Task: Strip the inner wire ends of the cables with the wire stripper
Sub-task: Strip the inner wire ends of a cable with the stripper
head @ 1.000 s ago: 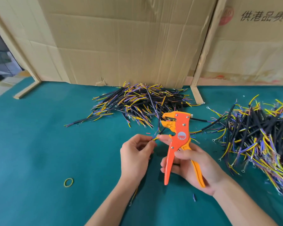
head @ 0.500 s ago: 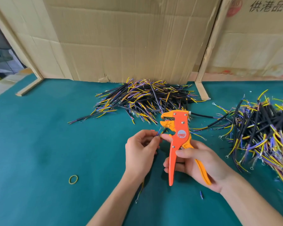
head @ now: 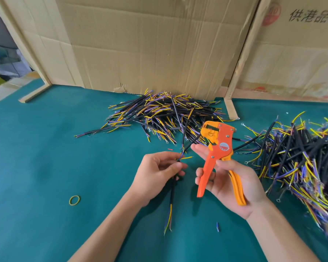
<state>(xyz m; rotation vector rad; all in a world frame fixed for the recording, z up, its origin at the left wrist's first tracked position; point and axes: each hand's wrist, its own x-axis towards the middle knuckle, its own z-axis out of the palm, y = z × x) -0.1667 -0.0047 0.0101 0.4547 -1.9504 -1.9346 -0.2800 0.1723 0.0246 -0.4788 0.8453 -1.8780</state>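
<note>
My left hand (head: 155, 174) grips a short black cable (head: 172, 190) near its top end, where yellow and purple inner wires fan out. The cable's lower end hangs below my palm with more bare wire ends. My right hand (head: 229, 178) holds the orange wire stripper (head: 216, 148) by its handles, jaws up and to the left, a short way right of the wire ends and apart from them. A pile of black cables (head: 165, 118) lies behind my hands, and a bigger pile (head: 299, 154) lies to the right.
Everything lies on a green mat (head: 45, 167). A yellow rubber band (head: 74, 200) lies left of my left forearm. A small blue insulation scrap (head: 218, 226) lies between my forearms. Cardboard sheets (head: 150, 44) on wooden frames stand along the back.
The stripper's jaws have come off the wire end and moved right. My left hand has drawn the cable down and left, so its lower end now shows below my palm.
</note>
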